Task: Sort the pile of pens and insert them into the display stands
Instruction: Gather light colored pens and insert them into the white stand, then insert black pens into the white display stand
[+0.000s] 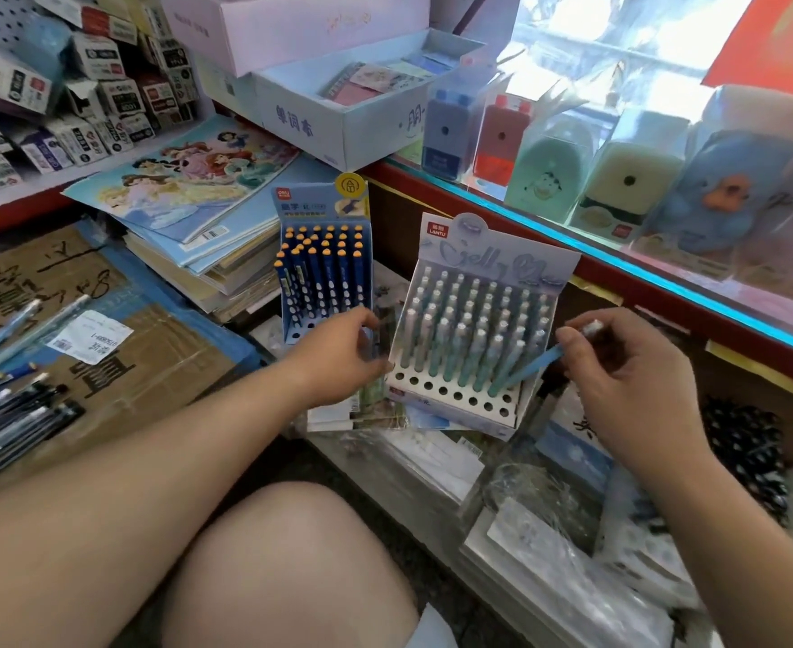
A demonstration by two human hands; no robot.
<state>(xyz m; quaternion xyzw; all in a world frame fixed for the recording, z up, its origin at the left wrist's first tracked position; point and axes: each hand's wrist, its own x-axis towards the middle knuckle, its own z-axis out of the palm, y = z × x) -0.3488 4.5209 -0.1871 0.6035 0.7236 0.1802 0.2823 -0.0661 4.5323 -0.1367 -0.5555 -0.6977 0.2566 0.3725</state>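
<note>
A teal pen (532, 362) is pinched in the right hand (619, 367) for insertion into the stand (469, 348), apparently steadied by the curled left hand (343, 348).

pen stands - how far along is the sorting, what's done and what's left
Done: the dark blue stand and the pale jelly stand are mostly filled. In hand: the right hand angles a light blue pen toward the jelly stand, which the left hand touches at its left edge. Left: empty front-row holes and a loose pile of pens on the cardboard at far left.
</note>
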